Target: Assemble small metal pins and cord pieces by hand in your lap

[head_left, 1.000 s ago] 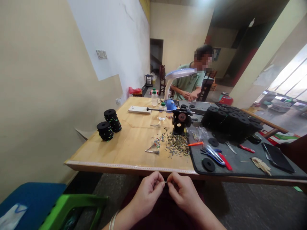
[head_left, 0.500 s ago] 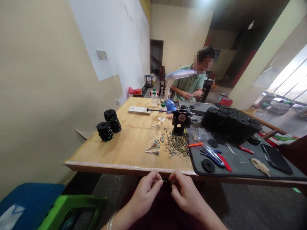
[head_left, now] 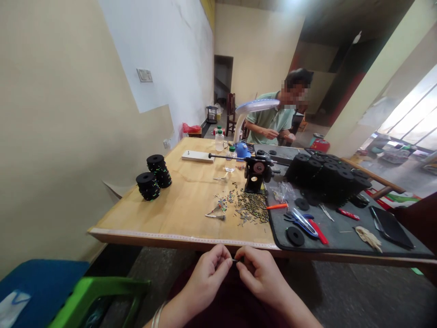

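Note:
Just in front of the table's front edge, my left hand [head_left: 208,275] is closed in a pinch. My right hand [head_left: 261,271] pinches close beside it, thumb and fingers bent together. Between the two sets of fingertips runs a thin, thread-like piece [head_left: 234,260], too small to make out its kind. Beyond the hands, a pile of small dark and yellowish parts [head_left: 252,206] lies on the wood, with tiny coloured beads [head_left: 225,199] to its left. Two slim, brush-like bundles [head_left: 215,217] rest near the beads.
A black winding device [head_left: 255,175] with a long rod stands mid-table. Black spools [head_left: 148,186] are stacked at left, more [head_left: 324,177] at right. Pliers [head_left: 303,223] and a black foam ring [head_left: 295,236] lie on the grey mat [head_left: 327,243]. A co-worker [head_left: 269,120] sits opposite, behind a lamp [head_left: 257,106].
My right hand has moved slightly left, closing the gap to my left hand. Across the table, the co-worker's hands have moved apart.

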{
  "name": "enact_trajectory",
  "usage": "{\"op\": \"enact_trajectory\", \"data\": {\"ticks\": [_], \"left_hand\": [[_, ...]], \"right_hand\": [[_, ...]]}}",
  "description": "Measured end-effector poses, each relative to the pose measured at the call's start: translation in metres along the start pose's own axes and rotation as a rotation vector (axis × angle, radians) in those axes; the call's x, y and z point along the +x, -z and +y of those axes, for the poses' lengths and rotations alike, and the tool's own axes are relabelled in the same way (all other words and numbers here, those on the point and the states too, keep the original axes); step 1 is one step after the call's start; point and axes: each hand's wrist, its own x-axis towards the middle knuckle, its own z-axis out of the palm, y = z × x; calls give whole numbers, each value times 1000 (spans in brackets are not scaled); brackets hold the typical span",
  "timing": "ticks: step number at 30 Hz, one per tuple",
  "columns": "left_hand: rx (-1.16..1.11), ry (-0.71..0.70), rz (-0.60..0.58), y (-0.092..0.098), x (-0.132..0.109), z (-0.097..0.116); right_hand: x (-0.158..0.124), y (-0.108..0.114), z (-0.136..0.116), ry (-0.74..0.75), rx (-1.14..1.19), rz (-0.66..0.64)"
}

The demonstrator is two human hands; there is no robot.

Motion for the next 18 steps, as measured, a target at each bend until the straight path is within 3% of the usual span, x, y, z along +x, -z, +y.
{"op": "enact_trajectory", "data": {"ticks": [18], "left_hand": [[1, -11, 3, -1, 1, 0]], "right_hand": [[0, -10, 8, 2, -48, 86]]}}
